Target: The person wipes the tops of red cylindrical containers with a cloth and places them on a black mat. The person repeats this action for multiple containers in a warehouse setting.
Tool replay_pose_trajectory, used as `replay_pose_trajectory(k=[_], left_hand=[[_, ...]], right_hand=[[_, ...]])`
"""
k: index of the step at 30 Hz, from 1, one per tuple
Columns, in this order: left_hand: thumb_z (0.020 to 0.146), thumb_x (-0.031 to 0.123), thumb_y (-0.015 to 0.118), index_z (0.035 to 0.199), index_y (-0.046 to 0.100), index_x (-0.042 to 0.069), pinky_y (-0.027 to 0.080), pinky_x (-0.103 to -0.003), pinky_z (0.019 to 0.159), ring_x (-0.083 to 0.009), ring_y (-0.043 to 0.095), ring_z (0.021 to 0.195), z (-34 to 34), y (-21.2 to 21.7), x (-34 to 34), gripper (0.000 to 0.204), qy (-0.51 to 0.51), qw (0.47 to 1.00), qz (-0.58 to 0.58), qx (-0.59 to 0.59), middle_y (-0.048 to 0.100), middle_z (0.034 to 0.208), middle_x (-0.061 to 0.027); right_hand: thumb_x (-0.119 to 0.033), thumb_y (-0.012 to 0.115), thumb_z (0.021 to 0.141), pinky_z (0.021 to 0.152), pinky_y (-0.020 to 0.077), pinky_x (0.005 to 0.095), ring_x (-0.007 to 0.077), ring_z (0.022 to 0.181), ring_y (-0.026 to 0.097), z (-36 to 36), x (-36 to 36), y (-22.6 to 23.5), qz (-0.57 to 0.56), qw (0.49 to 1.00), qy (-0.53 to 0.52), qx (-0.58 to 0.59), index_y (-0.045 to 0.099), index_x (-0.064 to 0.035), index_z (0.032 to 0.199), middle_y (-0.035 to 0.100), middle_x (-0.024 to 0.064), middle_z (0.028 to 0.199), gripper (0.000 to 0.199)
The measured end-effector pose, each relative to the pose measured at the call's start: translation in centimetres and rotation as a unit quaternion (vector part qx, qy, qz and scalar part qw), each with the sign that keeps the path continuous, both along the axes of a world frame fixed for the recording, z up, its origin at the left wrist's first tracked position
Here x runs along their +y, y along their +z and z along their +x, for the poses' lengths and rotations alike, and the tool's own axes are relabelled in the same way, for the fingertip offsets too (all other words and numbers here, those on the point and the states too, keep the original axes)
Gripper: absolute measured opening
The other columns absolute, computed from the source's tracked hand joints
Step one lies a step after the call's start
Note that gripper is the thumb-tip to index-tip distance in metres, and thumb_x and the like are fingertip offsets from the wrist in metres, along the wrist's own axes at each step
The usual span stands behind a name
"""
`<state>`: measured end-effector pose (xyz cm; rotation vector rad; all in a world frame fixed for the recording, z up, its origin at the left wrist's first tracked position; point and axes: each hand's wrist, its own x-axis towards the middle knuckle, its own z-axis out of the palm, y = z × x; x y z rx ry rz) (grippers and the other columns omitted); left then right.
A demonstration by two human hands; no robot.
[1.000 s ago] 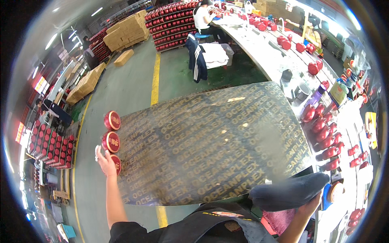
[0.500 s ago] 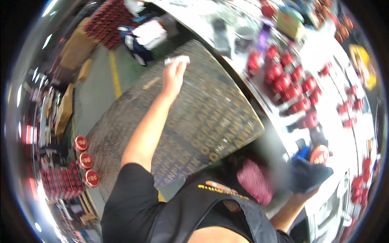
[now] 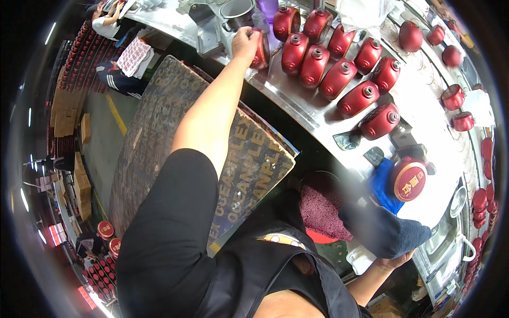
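At the near edge of the metal table, my left hand (image 3: 244, 46) is closed at the top of a red bottle (image 3: 261, 50), partly hidden by the fingers. Beside it several round, flat-sided red bottles (image 3: 310, 68) with bare metal necks stand in a cluster. My right hand (image 3: 395, 262) grips a dark blue cloth (image 3: 397, 233), which covers most of its fingers. Just beyond that cloth, a red bottle (image 3: 410, 180) with a gold-marked round face rests by a bright blue cloth (image 3: 387, 188).
A worn wooden board (image 3: 159, 132) with printed lettering lies left of the metal table (image 3: 313, 119). On the table are a grey pot (image 3: 237, 13) and more red bottles (image 3: 411, 36) farther right. A maroon towel (image 3: 323, 212) hangs near my lap. Another person (image 3: 108, 24) works at far left.
My left hand has gone from above the board to a red bottle on the table; the small white thing at its fingertips no longer shows. My right hand keeps the dark cloth.
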<state>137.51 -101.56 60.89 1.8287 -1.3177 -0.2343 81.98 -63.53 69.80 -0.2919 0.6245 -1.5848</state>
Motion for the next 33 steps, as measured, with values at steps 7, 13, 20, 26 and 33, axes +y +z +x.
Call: replay_pose_trajectory(k=[7, 13, 20, 26, 33], left_hand=[[0.083, 0.033, 0.068, 0.102, 0.062, 0.008, 0.049, -0.042, 0.08, -0.0357, 0.064, 0.089, 0.4, -2.3, -0.4, 0.032, 0.015, 0.994, -0.103, -0.008, 0.067, 0.092, -0.0161], [0.094, 0.022, 0.06, 0.11, 0.059, -0.002, 0.047, -0.03, 0.087, -0.0159, 0.06, 0.095, 1.9, 1.8, 3.4, 0.028, 0.012, 0.96, -0.132, 0.248, 0.064, 0.104, -0.0089], [0.099, 0.021, 0.05, 0.11, 0.056, 0.0, 0.049, -0.033, 0.091, -0.0167, 0.06, 0.1, -2.1, 14.4, 15.9, 0.025, -0.161, 0.85, -0.22, 0.451, 0.061, 0.109, -0.01], [0.099, 0.026, 0.051, 0.111, 0.058, -0.002, 0.051, -0.034, 0.09, -0.019, 0.062, 0.098, -7.4, 20.9, 26.2, 0.031, -0.209, 0.832, -0.227, 0.461, 0.064, 0.107, -0.0112], [0.096, 0.032, 0.055, 0.113, 0.056, 0.0, 0.047, -0.028, 0.086, -0.013, 0.057, 0.094, -9.6, 24.9, 37.2, 0.035, -0.183, 0.873, -0.242, 0.382, 0.061, 0.104, -0.0071]], right_hand=[[-0.033, 0.047, 0.093, 0.109, 0.0322, 0.0531, 0.0342, 0.126, 0.047, 2.0, -0.9, -0.2, -0.015, 0.999, 0.046, -0.016, 0.043, -0.0053, 0.138, 0.05, 0.0136, 0.137, 0.053], [-0.022, 0.067, 0.08, 0.098, 0.0467, 0.0435, 0.0323, 0.111, 0.058, 4.8, -1.6, 1.6, 0.032, 0.998, 0.036, 0.036, 0.047, 0.0042, 0.126, 0.057, 0.0194, 0.121, 0.057], [-0.021, 0.07, 0.078, 0.095, 0.0482, 0.0418, 0.0308, 0.107, 0.06, 10.7, -4.4, 5.4, -0.003, 0.992, 0.049, 0.112, 0.047, 0.0084, 0.126, 0.058, 0.0194, 0.12, 0.061], [0.008, 0.063, 0.079, 0.105, 0.0351, 0.0381, 0.0266, 0.13, 0.039, 18.5, -6.0, 7.1, -0.093, 0.971, 0.08, 0.207, 0.061, -0.0073, 0.116, 0.041, 0.0133, 0.14, 0.041], [0.001, 0.07, 0.076, 0.102, 0.0335, 0.04, 0.032, 0.122, 0.044, 25.8, -2.3, 8.9, -0.252, 0.793, -0.006, 0.555, 0.057, -0.005, 0.109, 0.047, 0.0177, 0.123, 0.036]])
